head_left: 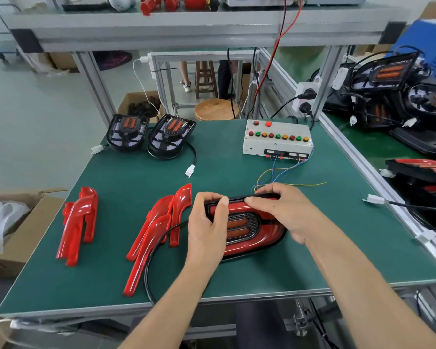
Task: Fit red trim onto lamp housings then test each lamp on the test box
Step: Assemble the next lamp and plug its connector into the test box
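Near the front edge of the bench [363, 260], right of its middle, a lamp housing [247, 227] lies flat on the green mat with red trim already across its face. The left hand [207, 222] curls round the housing's left end, thumb on top and fingers tucked under the far corner. The right hand [282, 210] lies over the far rim, fingers bent down onto the edge. Both hands seem to be squeezing trim and housing together, probably to seat the clips along that edge, so the fitting step looks nearly finished for this lamp. A black cable [156, 248] loops from the housing toward the front edge, where it drops out of sight; its plug is not visible.

To the left, within easy reach, loose red trim pieces [159, 227] lie in a fan, and a second group [78, 222] sits nearer the left edge, likely sorted by side.

Farther back, colored wires [280, 175] trail from the test box [277, 139] toward the hands, ready for connecting. The box stands near the far right corner with rows of colored buttons or lamps on top. At the far left corner two bare housings [149, 134] wait with their white connectors [189, 170] lying loose on the mat.
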Tool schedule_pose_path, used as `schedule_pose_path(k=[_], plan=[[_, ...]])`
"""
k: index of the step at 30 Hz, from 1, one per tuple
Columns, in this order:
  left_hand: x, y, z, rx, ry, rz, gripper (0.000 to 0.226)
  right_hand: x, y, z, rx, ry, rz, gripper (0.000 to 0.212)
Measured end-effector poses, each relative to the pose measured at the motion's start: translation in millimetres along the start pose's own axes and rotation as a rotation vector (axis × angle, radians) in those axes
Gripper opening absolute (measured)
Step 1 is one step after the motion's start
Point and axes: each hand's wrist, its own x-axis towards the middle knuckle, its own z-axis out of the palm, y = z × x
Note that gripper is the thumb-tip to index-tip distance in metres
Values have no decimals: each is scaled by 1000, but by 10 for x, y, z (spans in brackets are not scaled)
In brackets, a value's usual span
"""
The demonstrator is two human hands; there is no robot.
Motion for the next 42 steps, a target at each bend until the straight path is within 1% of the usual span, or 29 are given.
schedule_pose_path(k=[4, 7, 9, 11, 14, 16, 18, 20, 24, 26, 29, 30, 34, 37, 39, 42], plan=[[31, -39, 10, 13, -3, -23, 7, -14, 23, -12, -23, 20, -43, 32], [68, -87, 0, 5, 22, -52, 14, -40, 57, -104, -42, -58, -80, 42], [97, -123, -9, -105, 32, -147, 17, -50, 116, -249, 134, -147, -97, 48], [129, -124, -12, -240, 13, -258, 19, -62, 192, -385, 346, -199, -74, 46], [160, -110, 9, -307, 24, -330, 24, -85, 303, -410, 422, -211, -58, 38], [171, -106, 38, -330, 16, -356, 26, -107, 335, -345, 449, -197, -21, 40], [167, -106, 58, -322, 0, -351, 26, -120, 307, -290, 476, -164, 23, 49], [149, -107, 62, -310, 3, -342, 25, -125, 285, -256, 477, -124, 41, 51], [140, -122, 53, -291, -10, -325, 25, -139, 293, -215, 528, -101, 67, 54], [139, -120, 52, -284, -23, -316, 25, -143, 299, -217, 568, -107, 83, 51], [129, -117, 58, -274, -29, -311, 25, -125, 297, -223, 614, -139, 103, 35], [124, -114, 61, -270, -28, -303, 25, -119, 301, -226, 632, -144, 113, 33], [128, -108, 52, -286, -30, -299, 26, -112, 284, -212, 649, -140, 128, 54], [136, -117, 33, -296, -39, -294, 25, -103, 306, -201, 645, -128, 124, 57], [140, -140, 28, -269, -44, -286, 27, -91, 333, -198, 653, -125, 116, 52], [147, -130, 33, -258, -46, -272, 28, -85, 371, -193, 656, -127, 106, 33]])
